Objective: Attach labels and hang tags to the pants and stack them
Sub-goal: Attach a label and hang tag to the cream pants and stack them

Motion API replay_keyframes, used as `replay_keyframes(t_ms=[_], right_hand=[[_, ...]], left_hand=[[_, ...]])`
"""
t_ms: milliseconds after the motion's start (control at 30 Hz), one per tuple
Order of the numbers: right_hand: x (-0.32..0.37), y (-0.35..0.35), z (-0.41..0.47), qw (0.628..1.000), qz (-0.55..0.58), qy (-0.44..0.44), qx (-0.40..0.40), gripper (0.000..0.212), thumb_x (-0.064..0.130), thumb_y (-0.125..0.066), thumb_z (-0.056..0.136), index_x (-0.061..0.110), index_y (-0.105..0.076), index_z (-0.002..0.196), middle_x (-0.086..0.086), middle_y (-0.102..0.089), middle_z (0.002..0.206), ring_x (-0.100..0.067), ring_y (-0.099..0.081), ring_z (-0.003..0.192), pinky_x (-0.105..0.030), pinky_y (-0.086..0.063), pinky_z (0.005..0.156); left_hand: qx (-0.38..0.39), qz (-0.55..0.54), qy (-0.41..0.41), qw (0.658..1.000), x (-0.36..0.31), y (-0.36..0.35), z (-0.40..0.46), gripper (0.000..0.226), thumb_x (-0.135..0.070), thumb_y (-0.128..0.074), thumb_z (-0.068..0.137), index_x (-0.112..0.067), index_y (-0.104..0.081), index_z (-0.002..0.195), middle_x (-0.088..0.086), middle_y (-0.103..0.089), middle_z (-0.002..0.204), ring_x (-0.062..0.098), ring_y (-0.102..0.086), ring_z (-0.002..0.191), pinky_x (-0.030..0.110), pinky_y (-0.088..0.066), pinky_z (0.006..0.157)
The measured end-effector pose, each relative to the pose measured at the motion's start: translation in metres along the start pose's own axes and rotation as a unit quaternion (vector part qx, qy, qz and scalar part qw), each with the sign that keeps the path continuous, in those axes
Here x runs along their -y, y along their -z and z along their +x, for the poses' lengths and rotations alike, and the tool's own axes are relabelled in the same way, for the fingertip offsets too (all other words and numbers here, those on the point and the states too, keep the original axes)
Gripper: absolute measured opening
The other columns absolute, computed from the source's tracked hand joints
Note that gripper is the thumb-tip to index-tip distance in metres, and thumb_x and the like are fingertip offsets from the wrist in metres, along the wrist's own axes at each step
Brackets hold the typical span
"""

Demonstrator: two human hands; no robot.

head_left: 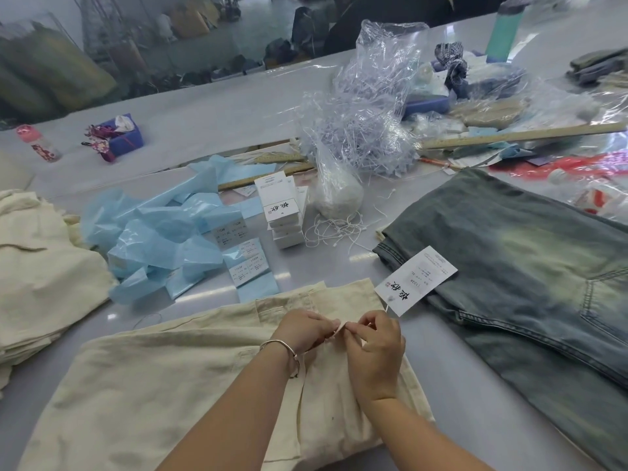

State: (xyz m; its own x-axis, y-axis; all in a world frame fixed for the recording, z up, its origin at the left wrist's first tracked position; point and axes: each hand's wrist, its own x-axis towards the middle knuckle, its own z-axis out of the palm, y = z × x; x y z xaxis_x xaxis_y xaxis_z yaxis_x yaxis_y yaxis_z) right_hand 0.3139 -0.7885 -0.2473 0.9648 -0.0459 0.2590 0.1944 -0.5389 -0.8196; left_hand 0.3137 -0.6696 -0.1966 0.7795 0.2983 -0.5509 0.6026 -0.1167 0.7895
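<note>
Cream pants (190, 379) lie flat on the table in front of me, waistband away from me. My left hand (304, 329) and my right hand (373, 348) meet over the waistband, both pinching a small pale piece, a belt loop or string end, between fingertips. A white hang tag (416, 280) with black characters stands just beyond my right hand on a thin string. Blue-grey washed jeans (530, 266) lie to the right. A stack of white hang tags (283, 212) and loose white strings (334, 229) sit beyond the pants.
A pile of cream pants (37, 266) lies at the left. Light-blue label sheets (176, 239), a clear bag of plastic fasteners (360, 130), wooden rulers (516, 136), a blue box (125, 137) and small bottles crowd the far table.
</note>
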Motion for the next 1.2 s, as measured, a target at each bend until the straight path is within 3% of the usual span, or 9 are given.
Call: replay_keyframes(t_ms=[167, 333, 467, 533, 633, 733, 900, 1100, 1200], right_hand=[[-0.008, 0.003, 0.003, 0.999, 0.008, 0.034, 0.004, 0.021, 0.002, -0.086, 0.062, 0.02, -0.076, 0.066, 0.001, -0.056, 0.075, -0.024, -0.052, 0.072, -0.039, -0.044, 0.064], [-0.016, 0.01, 0.012, 0.994, 0.041, 0.082, 0.063, 0.015, 0.002, -0.082, 0.069, 0.016, -0.078, 0.072, -0.002, -0.054, 0.082, -0.021, -0.048, 0.08, -0.012, -0.035, 0.072], [-0.019, 0.024, 0.02, 0.979, 0.077, 0.131, 0.133, 0.009, 0.01, -0.078, 0.076, 0.017, -0.078, 0.081, 0.0, -0.056, 0.1, -0.01, -0.049, 0.082, -0.011, -0.037, 0.073], [-0.022, 0.035, 0.029, 0.985, 0.102, 0.089, 0.111, 0.01, 0.015, -0.074, 0.077, 0.019, -0.077, 0.085, 0.006, -0.056, 0.103, -0.006, -0.052, 0.078, -0.008, -0.038, 0.068], [-0.033, 0.049, 0.047, 0.995, 0.019, 0.071, 0.07, 0.019, 0.002, -0.071, 0.077, 0.013, -0.073, 0.091, 0.006, -0.057, 0.097, -0.009, -0.054, 0.077, -0.014, -0.04, 0.065], [-0.037, 0.055, 0.06, 0.984, -0.057, 0.092, 0.142, 0.027, 0.0, -0.067, 0.077, 0.014, -0.069, 0.1, 0.006, -0.06, 0.094, -0.01, -0.052, 0.085, -0.022, -0.042, 0.073], [-0.044, 0.05, 0.063, 0.93, -0.144, 0.1, 0.325, 0.024, 0.029, -0.065, 0.086, 0.023, -0.071, 0.108, 0.011, -0.059, 0.103, -0.011, -0.049, 0.104, -0.025, -0.039, 0.085], [-0.043, 0.043, 0.057, 0.935, -0.151, 0.116, 0.299, 0.015, 0.026, -0.063, 0.089, 0.022, -0.073, 0.099, 0.009, -0.062, 0.1, -0.014, -0.05, 0.101, -0.027, -0.036, 0.086], [-0.039, 0.04, 0.059, 0.917, -0.192, 0.143, 0.318, 0.014, 0.029, -0.058, 0.09, 0.025, -0.07, 0.097, 0.009, -0.06, 0.1, -0.015, -0.048, 0.1, -0.024, -0.03, 0.077]], left_hand=[[-0.033, -0.037, 0.015, 0.999, 0.001, -0.007, 0.005, 0.027, -0.007, -0.074, 0.08, -0.011, -0.064, 0.056, -0.007, -0.054, 0.042, 0.003, -0.046, 0.038, 0.011, -0.036, 0.04], [-0.067, -0.024, 0.023, 0.997, 0.001, -0.015, 0.008, 0.018, -0.01, -0.069, 0.075, -0.006, -0.061, 0.059, 0.002, -0.053, 0.053, 0.012, -0.041, 0.046, 0.016, -0.034, 0.044], [-0.112, -0.074, 0.04, 0.99, 0.002, -0.015, 0.01, 0.019, -0.014, -0.062, 0.079, -0.009, -0.059, 0.061, 0.0, -0.058, 0.059, 0.015, -0.045, 0.052, 0.021, -0.035, 0.05], [-0.123, -0.125, 0.04, 0.984, 0.001, -0.014, 0.011, 0.02, -0.015, -0.059, 0.083, -0.012, -0.061, 0.063, -0.001, -0.065, 0.068, 0.013, -0.046, 0.053, 0.021, -0.033, 0.047], [-0.062, -0.284, 0.052, 0.955, 0.0, -0.006, 0.013, 0.014, -0.01, -0.053, 0.088, -0.013, -0.055, 0.074, 0.004, -0.075, 0.083, 0.006, -0.041, 0.042, 0.015, -0.021, 0.033], [-0.02, -0.375, 0.042, 0.926, -0.002, 0.003, 0.013, 0.01, -0.007, -0.052, 0.091, -0.011, -0.052, 0.083, 0.005, -0.07, 0.07, 0.005, -0.041, 0.037, 0.013, -0.02, 0.029], [0.01, -0.303, -0.024, 0.953, -0.007, 0.0, 0.007, 0.014, -0.003, -0.06, 0.091, -0.011, -0.06, 0.079, 0.0, -0.058, 0.062, 0.005, -0.046, 0.046, 0.013, -0.03, 0.037], [0.016, -0.142, -0.082, 0.986, -0.001, -0.016, -0.002, 0.01, 0.005, -0.065, 0.086, -0.003, -0.068, 0.086, 0.005, -0.07, 0.071, 0.009, -0.064, 0.057, 0.017, -0.048, 0.052], [0.019, -0.11, -0.1, 0.989, 0.001, -0.023, -0.004, 0.01, 0.011, -0.064, 0.085, 0.002, -0.067, 0.085, 0.01, -0.069, 0.071, 0.013, -0.067, 0.058, 0.021, -0.054, 0.057]])
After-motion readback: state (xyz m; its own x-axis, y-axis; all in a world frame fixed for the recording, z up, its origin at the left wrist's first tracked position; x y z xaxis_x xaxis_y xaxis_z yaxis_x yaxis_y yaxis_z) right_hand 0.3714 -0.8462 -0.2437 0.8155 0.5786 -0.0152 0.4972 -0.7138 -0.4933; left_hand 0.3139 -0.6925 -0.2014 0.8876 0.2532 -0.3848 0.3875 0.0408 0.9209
